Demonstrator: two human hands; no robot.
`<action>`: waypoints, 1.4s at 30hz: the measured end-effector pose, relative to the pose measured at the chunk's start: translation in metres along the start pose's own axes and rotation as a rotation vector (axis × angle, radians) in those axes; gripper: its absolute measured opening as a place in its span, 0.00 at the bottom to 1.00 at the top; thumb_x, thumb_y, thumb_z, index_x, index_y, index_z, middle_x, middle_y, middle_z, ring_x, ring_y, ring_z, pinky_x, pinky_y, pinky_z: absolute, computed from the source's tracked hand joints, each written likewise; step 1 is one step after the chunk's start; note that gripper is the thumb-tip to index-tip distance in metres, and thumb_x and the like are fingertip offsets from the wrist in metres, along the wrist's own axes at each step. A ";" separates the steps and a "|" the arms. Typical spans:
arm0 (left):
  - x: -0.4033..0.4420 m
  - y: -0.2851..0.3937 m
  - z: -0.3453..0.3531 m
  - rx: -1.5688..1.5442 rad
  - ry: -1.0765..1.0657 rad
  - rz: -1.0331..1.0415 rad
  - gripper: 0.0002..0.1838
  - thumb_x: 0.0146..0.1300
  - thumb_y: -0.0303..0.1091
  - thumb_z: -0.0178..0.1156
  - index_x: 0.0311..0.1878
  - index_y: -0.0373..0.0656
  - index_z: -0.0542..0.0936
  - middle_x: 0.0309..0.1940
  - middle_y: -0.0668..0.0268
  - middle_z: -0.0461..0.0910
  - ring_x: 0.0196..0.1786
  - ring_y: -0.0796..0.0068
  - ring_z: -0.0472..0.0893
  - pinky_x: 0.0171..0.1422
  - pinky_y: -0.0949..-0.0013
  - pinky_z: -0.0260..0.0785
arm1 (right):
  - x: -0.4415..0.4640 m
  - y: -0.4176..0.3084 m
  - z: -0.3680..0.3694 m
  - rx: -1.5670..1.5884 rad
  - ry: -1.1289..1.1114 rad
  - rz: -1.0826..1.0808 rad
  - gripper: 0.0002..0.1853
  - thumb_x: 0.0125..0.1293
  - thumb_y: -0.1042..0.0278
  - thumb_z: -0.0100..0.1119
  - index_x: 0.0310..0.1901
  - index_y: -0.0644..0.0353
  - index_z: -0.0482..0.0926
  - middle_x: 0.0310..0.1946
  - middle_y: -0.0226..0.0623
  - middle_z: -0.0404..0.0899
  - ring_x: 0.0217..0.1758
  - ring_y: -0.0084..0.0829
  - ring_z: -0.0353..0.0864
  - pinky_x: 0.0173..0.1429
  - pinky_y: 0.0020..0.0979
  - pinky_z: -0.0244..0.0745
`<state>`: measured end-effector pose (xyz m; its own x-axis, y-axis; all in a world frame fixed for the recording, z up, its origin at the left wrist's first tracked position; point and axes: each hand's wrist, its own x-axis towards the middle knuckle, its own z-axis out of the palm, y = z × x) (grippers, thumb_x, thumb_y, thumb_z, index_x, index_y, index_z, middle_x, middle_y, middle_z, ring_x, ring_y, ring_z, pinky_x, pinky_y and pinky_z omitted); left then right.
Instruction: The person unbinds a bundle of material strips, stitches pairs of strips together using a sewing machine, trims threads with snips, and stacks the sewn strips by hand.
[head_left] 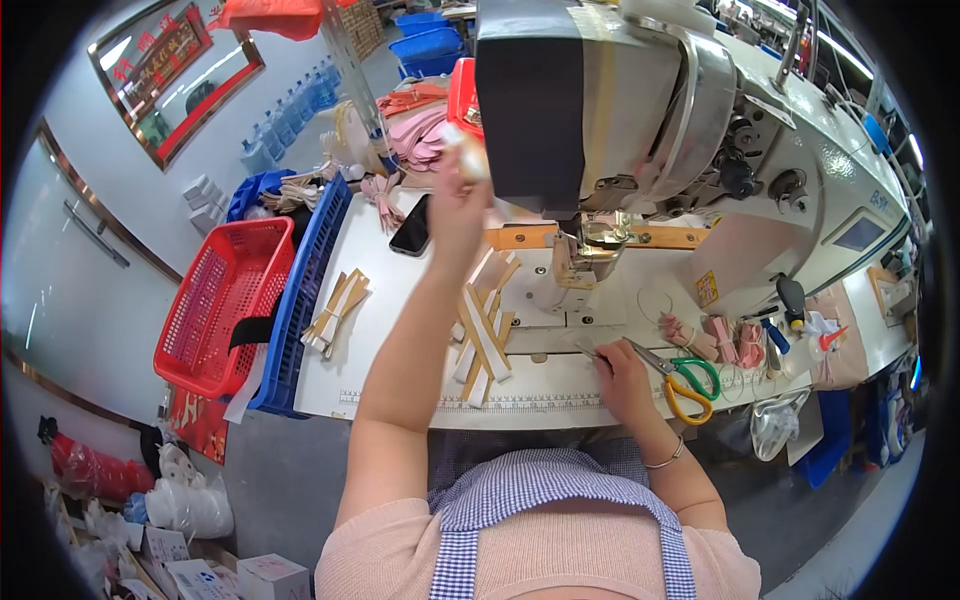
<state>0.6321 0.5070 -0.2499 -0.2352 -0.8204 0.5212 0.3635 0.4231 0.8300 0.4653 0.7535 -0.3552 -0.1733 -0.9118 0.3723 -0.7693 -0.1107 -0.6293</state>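
My left hand (pixel 462 195) is raised at the left side of the sewing machine (pixel 640 110). Motion smears its fingers, which close around something whitish and tan too blurred to name. Low on the table's front edge, my right hand (pixel 624 380) has its fingers pinched together. A thin, pale, pointed thing sticks out from its fingertips, too small to make out. Scissors with green and yellow handles (pixel 688 395) lie right beside this hand. Between my hands, white and tan strips (pixel 485 335) lie crossed in a loose pile left of the needle area.
A tied strip bundle (pixel 338 312) and a black phone (pixel 411 228) lie on the left. Beyond them stand a blue crate (pixel 305 300) and a red basket (pixel 190 345). Pink strip rolls (pixel 720 340) sit on the right. Pink pieces (pixel 415 138) are heaped at the back.
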 end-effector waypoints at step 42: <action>-0.110 0.029 0.048 0.749 -0.233 0.769 0.21 0.44 0.18 0.62 0.45 0.38 0.76 0.45 0.58 0.71 0.47 0.58 0.74 0.46 0.66 0.71 | 0.049 -0.069 -0.047 0.976 -0.219 0.387 0.05 0.60 0.71 0.58 0.34 0.62 0.76 0.20 0.23 0.71 0.18 0.10 0.64 0.20 0.13 0.55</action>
<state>0.6255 0.6280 -0.2739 -0.3736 -0.1776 0.9104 -0.1345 0.9815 0.1363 0.4814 0.7346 -0.2612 -0.1115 -0.9930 -0.0388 0.1555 0.0212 -0.9876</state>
